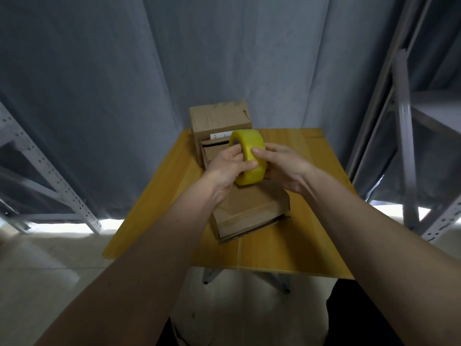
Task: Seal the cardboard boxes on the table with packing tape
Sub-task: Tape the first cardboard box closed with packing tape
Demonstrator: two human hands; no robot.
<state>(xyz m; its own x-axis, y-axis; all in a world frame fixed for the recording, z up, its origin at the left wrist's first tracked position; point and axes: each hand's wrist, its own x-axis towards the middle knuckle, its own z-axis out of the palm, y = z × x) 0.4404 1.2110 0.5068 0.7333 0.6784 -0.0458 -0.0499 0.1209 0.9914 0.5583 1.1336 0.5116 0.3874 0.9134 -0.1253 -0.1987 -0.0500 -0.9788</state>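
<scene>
Near box (249, 211) on table (299, 245); far box (219, 118) behind it.

In front of you hangs a grey-blue curtain (99, 71) in long folds, and it covers the whole back of the room. At its lower edge a bright strip of light (72, 224) comes in along the floor. On your left stands a grey metal rack (47, 176) with perforated slanted beams, and on your right a second metal shelving unit (409, 136) with upright posts. The floor (37, 283) is pale and smooth. The small table (311, 221) before you has a yellow-orange top and grey metal legs.
</scene>
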